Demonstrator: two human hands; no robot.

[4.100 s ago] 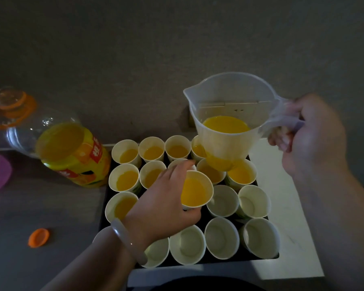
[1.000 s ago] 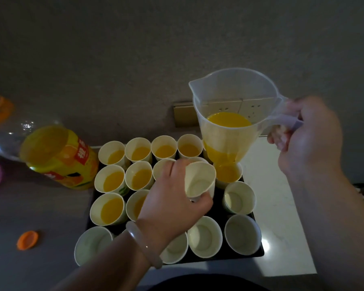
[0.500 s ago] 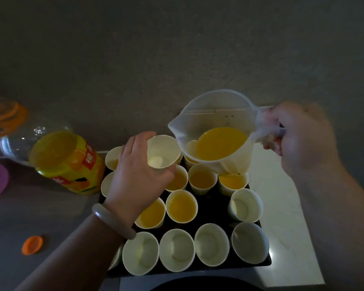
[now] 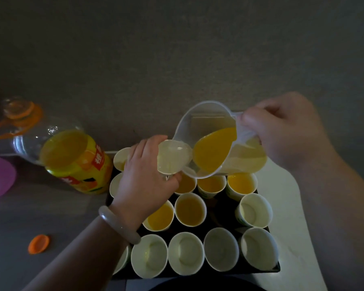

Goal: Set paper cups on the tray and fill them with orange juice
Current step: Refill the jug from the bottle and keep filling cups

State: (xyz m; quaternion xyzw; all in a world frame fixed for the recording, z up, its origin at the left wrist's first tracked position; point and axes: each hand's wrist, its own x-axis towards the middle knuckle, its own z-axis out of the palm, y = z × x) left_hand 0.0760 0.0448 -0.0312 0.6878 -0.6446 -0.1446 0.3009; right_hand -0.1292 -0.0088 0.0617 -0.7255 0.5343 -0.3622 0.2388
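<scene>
Half the paper cups (image 4: 190, 208) have juice, front row of the tray (image 4: 219, 221) is empty. Left grip (image 4: 147, 177) holds an empty cup (image 4: 172, 157), right grip (image 4: 282, 131) the jug (image 4: 212, 152).

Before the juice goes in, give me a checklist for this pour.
1. Left hand grips the raised cup: ok.
2. Right hand holds the jug by its handle: ok.
3. Jug's spout over the cup's mouth: ok.
4. Juice left in the jug: ok.
5. Cup held level: cannot tell.
6. Free gap on the tray for the filled cup: ok.
</scene>
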